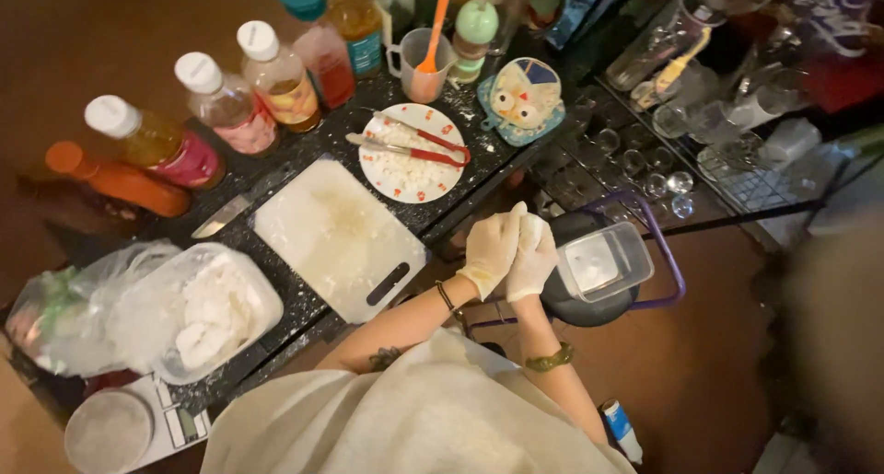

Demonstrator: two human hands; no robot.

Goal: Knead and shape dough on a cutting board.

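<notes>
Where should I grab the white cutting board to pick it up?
Grab the white cutting board by its slot handle, the dark cut-out at the corner nearest the person's gloved hands. Come from that near edge: the knife lies at the far end, and the plate sits beside it.

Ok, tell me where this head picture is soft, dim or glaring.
Head view: warm, dim light, the floor and top-left corner nearly dark; the right edge is smeared into blur; the glassware on the wire rack is soft, with small highlights; the white cutting board and gloved left hand and right hand are brightest, slightly washed out; wide-angle tilt skews the counter.
</notes>
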